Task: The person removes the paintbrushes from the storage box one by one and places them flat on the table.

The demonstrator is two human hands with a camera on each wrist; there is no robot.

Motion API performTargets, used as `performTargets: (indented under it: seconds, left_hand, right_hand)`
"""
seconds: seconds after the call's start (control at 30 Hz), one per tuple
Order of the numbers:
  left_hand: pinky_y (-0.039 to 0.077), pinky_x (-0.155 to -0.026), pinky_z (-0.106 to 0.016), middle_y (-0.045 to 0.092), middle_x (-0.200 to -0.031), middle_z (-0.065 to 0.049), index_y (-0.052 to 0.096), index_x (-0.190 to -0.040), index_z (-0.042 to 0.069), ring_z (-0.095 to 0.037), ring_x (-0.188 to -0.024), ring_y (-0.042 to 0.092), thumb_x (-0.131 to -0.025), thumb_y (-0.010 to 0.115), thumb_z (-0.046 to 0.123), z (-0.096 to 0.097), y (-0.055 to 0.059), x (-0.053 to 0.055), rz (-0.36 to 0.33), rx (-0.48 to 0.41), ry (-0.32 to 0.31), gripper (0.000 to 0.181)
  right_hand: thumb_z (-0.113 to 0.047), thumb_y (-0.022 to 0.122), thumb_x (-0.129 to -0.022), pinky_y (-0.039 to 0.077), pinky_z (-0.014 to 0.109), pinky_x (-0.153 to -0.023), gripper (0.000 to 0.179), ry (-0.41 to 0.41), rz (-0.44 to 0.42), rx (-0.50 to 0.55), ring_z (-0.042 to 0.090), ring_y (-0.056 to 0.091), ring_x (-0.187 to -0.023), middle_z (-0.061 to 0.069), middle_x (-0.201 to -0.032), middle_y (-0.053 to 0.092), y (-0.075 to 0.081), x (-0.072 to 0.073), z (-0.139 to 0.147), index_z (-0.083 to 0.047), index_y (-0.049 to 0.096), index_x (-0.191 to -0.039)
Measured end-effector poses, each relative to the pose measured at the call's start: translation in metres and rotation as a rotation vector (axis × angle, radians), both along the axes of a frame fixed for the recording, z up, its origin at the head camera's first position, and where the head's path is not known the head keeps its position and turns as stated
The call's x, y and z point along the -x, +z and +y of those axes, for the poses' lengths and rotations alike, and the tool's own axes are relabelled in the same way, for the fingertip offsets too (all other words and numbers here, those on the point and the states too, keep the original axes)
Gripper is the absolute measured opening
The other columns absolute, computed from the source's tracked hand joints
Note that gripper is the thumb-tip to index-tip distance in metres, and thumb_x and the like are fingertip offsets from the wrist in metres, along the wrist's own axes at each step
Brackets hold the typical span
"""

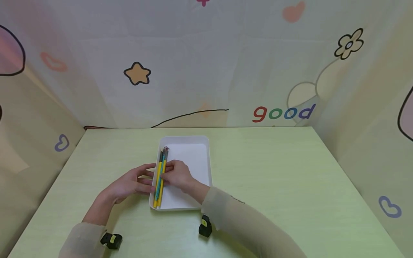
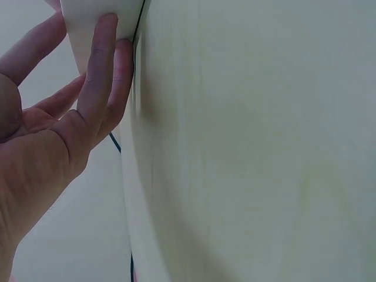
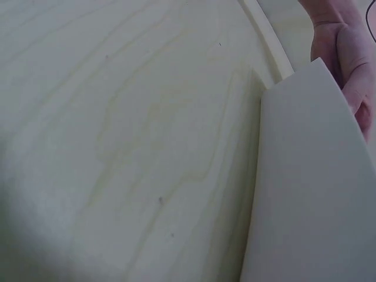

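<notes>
A white tray (image 1: 190, 154) lies on the table. Along its left wall a few slim yellow and teal sticks (image 1: 160, 179) lie side by side, dark at their far ends; whether pencils or brushes I cannot tell. My right hand (image 1: 179, 175) reaches in from the right, with curled fingers and thumb gripping the sticks near mid-length. From outside, my left hand (image 1: 130, 182) touches the tray's left wall with spread fingers. In the left wrist view, extended fingers (image 2: 100, 76) rest against the white tray wall (image 2: 82, 29).
The pale wood-grain table (image 1: 274, 179) extends on both sides of the tray. Behind it hangs a printed curtain (image 1: 193, 71) with a star and the word "good". Small black devices sit at the left cuff (image 1: 87, 233) and the right sleeve (image 1: 226, 208).
</notes>
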State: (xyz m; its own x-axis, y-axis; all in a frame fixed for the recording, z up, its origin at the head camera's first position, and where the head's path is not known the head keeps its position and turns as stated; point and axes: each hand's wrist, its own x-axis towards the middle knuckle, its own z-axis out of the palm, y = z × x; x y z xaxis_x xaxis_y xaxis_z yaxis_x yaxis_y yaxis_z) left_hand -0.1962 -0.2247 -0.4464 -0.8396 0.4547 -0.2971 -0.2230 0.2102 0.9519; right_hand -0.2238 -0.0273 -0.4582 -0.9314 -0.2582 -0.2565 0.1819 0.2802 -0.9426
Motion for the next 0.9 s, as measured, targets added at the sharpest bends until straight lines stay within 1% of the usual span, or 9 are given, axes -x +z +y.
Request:
performTargets:
  seconds: [0.33, 0.5, 0.57, 0.7, 0.9]
  left_hand:
    - [0.058, -0.091, -0.042, 0.043, -0.140, -0.028, 0.022, -0.161, 0.001, -0.034, -0.115, 0.061, -0.091, 0.075, 0.000, 0.000, 0.001, -0.001, 0.002, 0.034, 0.014, 0.087]
    - [0.058, -0.092, -0.041, 0.044, -0.141, -0.028, 0.022, -0.161, 0.001, -0.035, -0.117, 0.061, -0.091, 0.075, 0.000, 0.001, 0.001, -0.001, 0.000, 0.038, 0.018, 0.088]
    - [0.058, -0.092, -0.042, 0.044, -0.141, -0.029, 0.021, -0.161, 0.001, -0.035, -0.117, 0.060, -0.091, 0.075, -0.001, 0.001, 0.000, 0.000, -0.001, 0.032, 0.017, 0.088]
    - [0.058, -0.092, -0.042, 0.044, -0.141, -0.029, 0.021, -0.161, 0.001, -0.035, -0.116, 0.060, -0.091, 0.075, -0.002, 0.001, 0.000, 0.000, -0.003, 0.031, 0.026, 0.089]
    - [0.058, -0.091, -0.043, 0.045, -0.140, -0.029, 0.021, -0.160, 0.000, -0.034, -0.113, 0.063, -0.091, 0.075, -0.002, 0.002, 0.000, -0.001, 0.005, 0.033, 0.036, 0.088]
  right_hand:
    - [0.004, 0.075, -0.089, 0.061, 0.029, -0.064, 0.037, -0.019, -0.003, 0.018, 0.017, 0.066, -0.079, 0.007, -0.095, 0.062, 0.001, 0.001, 0.004, 0.005, 0.061, -0.123]
    - [0.002, 0.076, -0.089, 0.060, 0.027, -0.064, 0.038, -0.032, 0.013, -0.033, 0.016, 0.065, -0.080, 0.006, -0.096, 0.062, 0.001, 0.002, 0.008, 0.003, 0.061, -0.124]
    - [0.001, 0.077, -0.089, 0.060, 0.027, -0.063, 0.039, -0.035, 0.003, -0.036, 0.016, 0.066, -0.079, 0.006, -0.096, 0.062, 0.002, 0.002, 0.010, 0.002, 0.061, -0.124]
    - [0.001, 0.075, -0.090, 0.061, 0.030, -0.059, 0.038, -0.038, -0.045, 0.009, 0.020, 0.068, -0.076, 0.009, -0.098, 0.061, 0.003, 0.002, 0.014, 0.001, 0.059, -0.125]
    - [-0.001, 0.075, -0.092, 0.061, 0.031, -0.062, 0.040, -0.021, -0.074, 0.029, 0.019, 0.068, -0.078, 0.009, -0.100, 0.060, 0.006, 0.001, 0.021, -0.001, 0.057, -0.127]
